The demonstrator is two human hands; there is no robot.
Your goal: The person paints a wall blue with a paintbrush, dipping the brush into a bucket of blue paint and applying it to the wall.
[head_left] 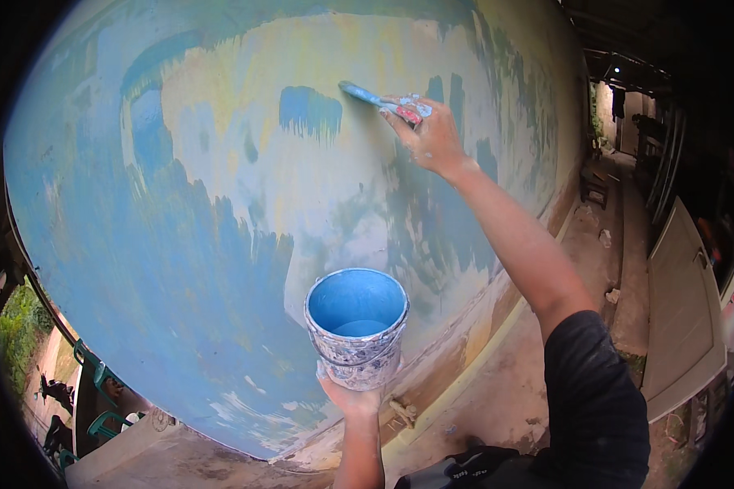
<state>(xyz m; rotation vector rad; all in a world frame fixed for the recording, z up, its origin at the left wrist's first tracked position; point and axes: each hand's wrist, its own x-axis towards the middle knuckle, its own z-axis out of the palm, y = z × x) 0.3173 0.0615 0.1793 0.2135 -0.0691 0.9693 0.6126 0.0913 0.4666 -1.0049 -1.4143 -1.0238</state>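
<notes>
My left hand [352,398] is wrapped round the lower part of a paint-splattered bucket [355,359], which I hold upright in front of the wall. Blue paint [360,328] lies in its bottom, and the inner sides are coated blue. Raised up and to the right, my right hand [429,137] grips a paintbrush [365,95] with blue bristles; specks of paint mark the fingers. The brush tip is at the wall [245,175], just right of a fresh blue patch [310,112]. Whether the bristles touch the surface I cannot tell.
Uneven blue covers much of the wall's left and lower parts, with pale yellowish areas above. A ledge [465,359] runs along the wall's foot. Green chairs [102,420] stand at lower left. To the right are a leaning pale door panel [685,314] and a small stool [595,186].
</notes>
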